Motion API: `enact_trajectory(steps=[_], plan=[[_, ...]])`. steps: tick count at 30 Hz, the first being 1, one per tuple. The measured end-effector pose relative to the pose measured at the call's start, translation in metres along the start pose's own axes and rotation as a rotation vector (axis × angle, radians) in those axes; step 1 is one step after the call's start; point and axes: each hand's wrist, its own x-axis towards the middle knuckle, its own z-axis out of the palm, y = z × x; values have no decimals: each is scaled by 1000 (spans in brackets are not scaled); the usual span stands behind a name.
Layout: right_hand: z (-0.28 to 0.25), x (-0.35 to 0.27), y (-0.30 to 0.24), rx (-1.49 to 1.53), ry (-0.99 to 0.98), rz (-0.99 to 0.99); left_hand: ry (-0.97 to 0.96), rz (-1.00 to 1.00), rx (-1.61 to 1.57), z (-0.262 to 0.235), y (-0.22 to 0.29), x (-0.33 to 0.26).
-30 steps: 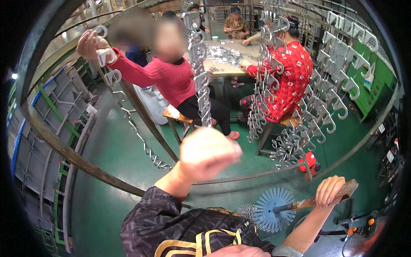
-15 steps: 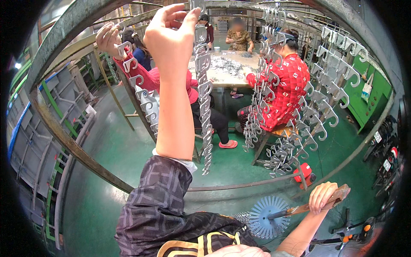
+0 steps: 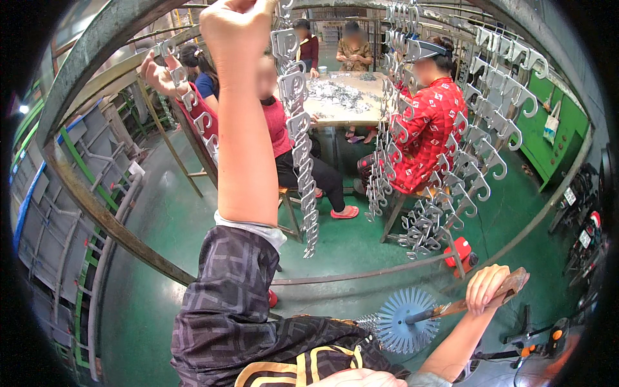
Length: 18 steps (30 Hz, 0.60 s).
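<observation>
My left hand [image 3: 236, 31] is raised to the upper edge of the view, its curled fingers partly cut off there. The thumb and fingers close at the top of a long hanging string of grey metal hooks [image 3: 298, 129], which drops straight down beside my forearm. Low on the right, my right hand [image 3: 487, 288] wraps around a worn wooden handle [image 3: 456, 307]. A blue disc with a slotted, toothed rim [image 3: 392, 322] sits on the handle's end, near my waist. Behind the disc a coil of metal bits shows in part.
A curved metal rack frame [image 3: 122, 248] surrounds me. More hook strings [image 3: 480, 138] hang from it at right, others at left [image 3: 205, 122]. Beyond, several people sit or stand around a table [image 3: 348, 116] heaped with metal pieces; one at left raises a hand [image 3: 162, 76]. A red container [image 3: 458, 250] stands on the floor.
My left hand and the hook string have shifted up and left in the view. The right hand still grips the handle, with the disc almost unmoved. The seated person at left has leaned into sight.
</observation>
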Motion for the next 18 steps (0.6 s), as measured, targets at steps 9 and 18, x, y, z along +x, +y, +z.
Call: enact_trajectory(steps=[9,18], plan=[[-1,4,-2,-16,-50,8,-82,-211,-303,-20,1,-9],[-11,10,-3,6,-158,37,-431,-371,-631,-41,-25,-81]])
